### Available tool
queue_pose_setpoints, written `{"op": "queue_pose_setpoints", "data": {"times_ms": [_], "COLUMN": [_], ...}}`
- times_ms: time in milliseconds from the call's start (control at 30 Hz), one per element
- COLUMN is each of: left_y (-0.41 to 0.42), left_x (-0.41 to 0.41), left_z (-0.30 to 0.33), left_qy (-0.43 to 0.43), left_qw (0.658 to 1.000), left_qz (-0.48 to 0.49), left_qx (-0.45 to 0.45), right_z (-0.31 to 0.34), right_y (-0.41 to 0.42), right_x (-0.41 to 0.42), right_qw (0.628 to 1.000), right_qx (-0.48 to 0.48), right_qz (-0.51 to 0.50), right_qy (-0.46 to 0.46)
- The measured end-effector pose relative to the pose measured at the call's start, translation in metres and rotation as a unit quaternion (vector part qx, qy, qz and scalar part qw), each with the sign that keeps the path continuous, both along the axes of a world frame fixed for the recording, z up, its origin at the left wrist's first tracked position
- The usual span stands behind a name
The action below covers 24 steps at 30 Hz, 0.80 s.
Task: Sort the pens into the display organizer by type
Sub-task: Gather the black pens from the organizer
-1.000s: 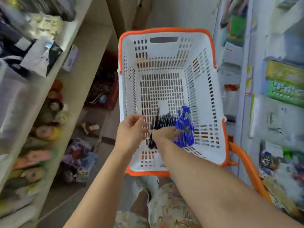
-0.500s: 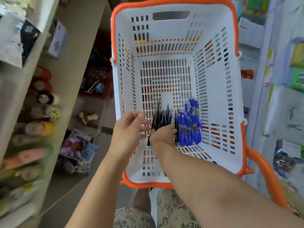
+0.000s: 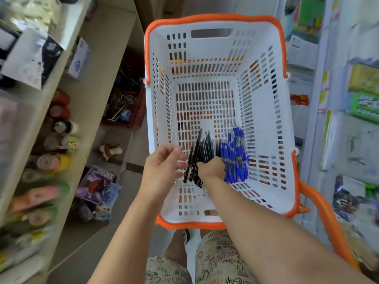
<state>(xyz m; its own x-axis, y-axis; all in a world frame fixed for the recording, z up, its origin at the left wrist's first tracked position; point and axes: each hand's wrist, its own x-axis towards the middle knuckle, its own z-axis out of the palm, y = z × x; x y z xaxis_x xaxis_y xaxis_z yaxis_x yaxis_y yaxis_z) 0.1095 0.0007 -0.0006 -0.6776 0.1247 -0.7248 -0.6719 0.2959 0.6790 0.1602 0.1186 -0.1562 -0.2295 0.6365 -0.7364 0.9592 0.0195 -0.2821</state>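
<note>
Lying loose on the floor of the white basket (image 3: 266, 181), the black pens (image 3: 200, 154) and blue pens (image 3: 234, 158) are looking light, stiff and apt to slip, so the right hand (image 3: 211, 170) is curling around the black bundle's middle while the left hand (image 3: 162, 169) is hovering beside it, fingers relaxed.

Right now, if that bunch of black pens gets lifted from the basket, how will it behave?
The black pens look thin, stiff and smooth, so some may slip out and scatter. The right hand grips them loose, unbanded. Probably light.
</note>
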Motion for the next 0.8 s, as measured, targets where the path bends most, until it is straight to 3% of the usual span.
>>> {"op": "queue_pose_setpoints", "data": {"times_ms": [167, 367, 433, 567, 700, 800], "left_y": [0.002, 0.017, 0.031, 0.050, 0.037, 0.003], "left_x": [0.008, 0.019, 0.027, 0.044, 0.052, 0.056], "left_z": [0.006, 0.015, 0.024, 0.038, 0.047, 0.064], "left_qy": [-0.020, -0.135, -0.151, -0.096, -0.031, 0.002], "left_qw": [1.000, 0.982, 0.971, 0.958, 0.960, 0.958], "left_qz": [0.010, 0.123, 0.163, 0.241, 0.253, 0.218], "left_qx": [0.001, 0.042, 0.089, 0.119, 0.115, 0.187], "right_z": [0.017, 0.109, 0.141, 0.177, 0.198, 0.214], "right_y": [0.010, 0.020, 0.011, -0.007, -0.017, -0.038], "right_x": [0.008, 0.010, 0.013, 0.018, 0.018, 0.013], "right_qw": [0.985, 0.908, 0.885, 0.853, 0.871, 0.878], "right_qx": [-0.070, -0.219, -0.251, -0.322, -0.326, -0.332], "right_qz": [-0.134, -0.236, -0.227, -0.209, -0.109, -0.007], "right_qy": [0.079, 0.267, 0.319, 0.353, 0.350, 0.344]}}
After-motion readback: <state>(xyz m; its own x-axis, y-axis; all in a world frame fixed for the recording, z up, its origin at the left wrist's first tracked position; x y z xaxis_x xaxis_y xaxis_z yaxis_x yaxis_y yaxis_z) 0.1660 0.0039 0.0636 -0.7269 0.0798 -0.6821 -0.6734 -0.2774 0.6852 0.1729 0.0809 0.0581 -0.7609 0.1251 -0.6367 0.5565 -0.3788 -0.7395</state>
